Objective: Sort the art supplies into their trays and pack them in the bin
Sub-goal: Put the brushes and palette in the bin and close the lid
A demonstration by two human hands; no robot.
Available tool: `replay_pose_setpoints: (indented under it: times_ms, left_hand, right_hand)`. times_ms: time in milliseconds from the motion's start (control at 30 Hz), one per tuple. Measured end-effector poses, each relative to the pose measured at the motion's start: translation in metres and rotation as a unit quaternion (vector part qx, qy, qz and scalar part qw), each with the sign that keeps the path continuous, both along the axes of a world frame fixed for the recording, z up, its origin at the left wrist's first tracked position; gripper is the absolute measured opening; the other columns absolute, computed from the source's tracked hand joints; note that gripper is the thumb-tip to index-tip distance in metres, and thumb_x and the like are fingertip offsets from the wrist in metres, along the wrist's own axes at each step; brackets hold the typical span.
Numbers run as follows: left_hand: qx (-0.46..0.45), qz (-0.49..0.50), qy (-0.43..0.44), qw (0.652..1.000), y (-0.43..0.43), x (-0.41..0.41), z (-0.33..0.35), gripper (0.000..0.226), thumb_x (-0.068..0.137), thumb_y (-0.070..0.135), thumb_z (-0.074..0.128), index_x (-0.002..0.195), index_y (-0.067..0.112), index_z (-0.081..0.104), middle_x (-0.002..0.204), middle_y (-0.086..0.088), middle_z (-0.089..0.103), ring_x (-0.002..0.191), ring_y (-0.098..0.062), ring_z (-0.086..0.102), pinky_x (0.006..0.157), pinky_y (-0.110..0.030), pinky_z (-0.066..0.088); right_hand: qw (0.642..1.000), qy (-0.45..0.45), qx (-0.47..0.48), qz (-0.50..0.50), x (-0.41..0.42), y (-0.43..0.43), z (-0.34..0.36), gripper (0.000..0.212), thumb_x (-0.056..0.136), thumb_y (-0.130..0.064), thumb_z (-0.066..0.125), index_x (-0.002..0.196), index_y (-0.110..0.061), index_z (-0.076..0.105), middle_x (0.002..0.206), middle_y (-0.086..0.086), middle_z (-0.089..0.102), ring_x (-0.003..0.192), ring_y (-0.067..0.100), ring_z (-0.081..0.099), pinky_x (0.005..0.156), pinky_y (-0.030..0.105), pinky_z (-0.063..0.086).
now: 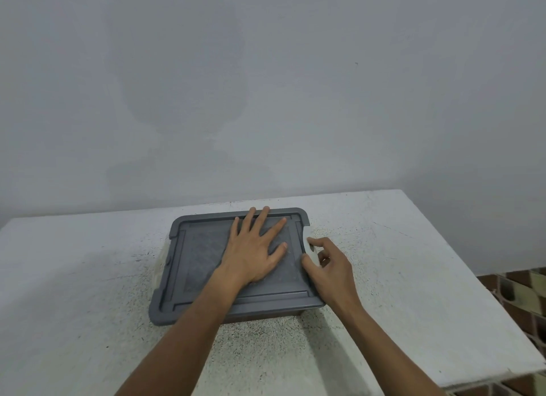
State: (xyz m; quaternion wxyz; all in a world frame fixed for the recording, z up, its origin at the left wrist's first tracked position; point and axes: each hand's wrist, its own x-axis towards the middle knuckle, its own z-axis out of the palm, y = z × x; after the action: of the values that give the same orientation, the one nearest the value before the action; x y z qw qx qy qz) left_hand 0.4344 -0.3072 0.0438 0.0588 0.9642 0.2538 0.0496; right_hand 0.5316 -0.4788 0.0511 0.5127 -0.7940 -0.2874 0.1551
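- While your right hand (328,273) pinches the grey lid (201,256) at its right edge, your left hand (254,255) lies flat on it, fingers straight.
- Your bin (158,270) sits lidded mid-way across the table (88,277); no supplies or trays show, so packing looks done bar latching.
- You'll find no readable writing.

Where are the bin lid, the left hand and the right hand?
bin lid (192,259): head view, bare grey panel left of the hands.
left hand (253,248): head view, back of the hand, flat on the lid.
right hand (334,267): head view, back of the hand, at the lid's right edge.
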Motion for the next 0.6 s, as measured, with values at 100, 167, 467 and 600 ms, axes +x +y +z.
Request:
replay_pose_setpoints:
  times_ms: [100,167,467,600]
  left_hand:
    - [-0.003,0.001,0.001,1.000,0.000,0.000,0.001,0.071,0.084,0.070,-0.001,0.152,0.050,0.001,0.165,0.005,-0.009,0.151,-0.023,-0.014,0.120,-0.052,-0.005]
    - [-0.005,0.002,0.000,1.000,0.000,0.000,0.001,0.072,0.083,0.070,-0.001,0.152,0.050,0.002,0.165,0.005,-0.010,0.151,-0.022,-0.014,0.120,-0.052,-0.006]
    - [-0.084,-0.027,-0.016,0.996,0.011,-0.004,0.010,0.061,0.096,0.063,0.030,0.153,0.045,0.017,0.164,0.008,-0.009,0.150,-0.015,-0.015,0.119,-0.042,-0.011]
    - [-0.127,-0.024,-0.067,0.989,0.019,-0.028,0.017,0.053,0.102,0.042,0.042,0.153,0.034,0.029,0.165,0.004,0.002,0.151,-0.011,-0.004,0.120,-0.035,-0.006]
  right_hand:
    - [1.000,-0.012,0.005,0.004,0.003,0.001,-0.004,0.020,0.090,-0.030,0.066,0.110,-0.031,0.065,0.078,-0.006,0.054,0.069,0.009,0.050,0.064,0.021,0.041]
    - [1.000,-0.017,0.013,-0.002,0.004,0.002,-0.006,0.016,0.093,-0.032,0.062,0.109,-0.033,0.066,0.076,-0.006,0.056,0.069,0.009,0.051,0.065,0.023,0.042]
    - [0.995,-0.076,-0.052,0.036,0.006,0.007,-0.002,0.023,0.101,-0.034,0.045,0.123,-0.034,0.049,0.102,-0.003,0.058,0.087,0.015,0.060,0.071,0.033,0.049]
    - [0.984,-0.136,-0.097,0.067,0.010,0.010,0.005,0.040,0.102,-0.032,0.042,0.141,-0.027,0.041,0.135,0.001,0.047,0.110,0.016,0.055,0.088,0.032,0.046]
